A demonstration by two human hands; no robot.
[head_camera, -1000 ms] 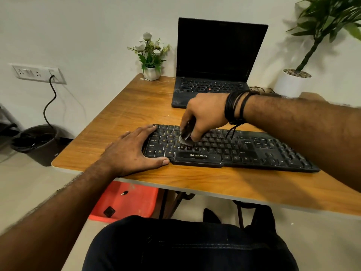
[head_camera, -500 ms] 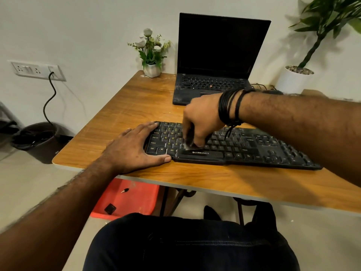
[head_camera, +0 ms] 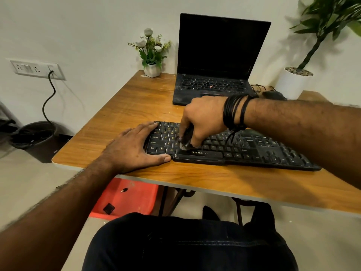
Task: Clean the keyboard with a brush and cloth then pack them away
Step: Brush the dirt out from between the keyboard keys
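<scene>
Head view, sole view. Item: black keyboard (head_camera: 244, 151), lying flat near the front edge of the wooden surface (head_camera: 125, 106). Left hand (head_camera: 132, 147): flat, fingers straight, palm on the surface, fingertips resting on the keyboard's left end, apparently bracing it. Right hand (head_camera: 203, 118): fingers curled round a small dark brush (head_camera: 185, 140), its pale bristles touching the lower-left keys just above the space bar. Behind: open laptop (head_camera: 216, 61), screen dark; small flower pot (head_camera: 152, 69); larger white planter (head_camera: 293, 81).

Status: brushing in hand, seemingly at the left section; the right-hand keys probably remain. Cloth not in view. Wiping and packing away not yet done.
</scene>
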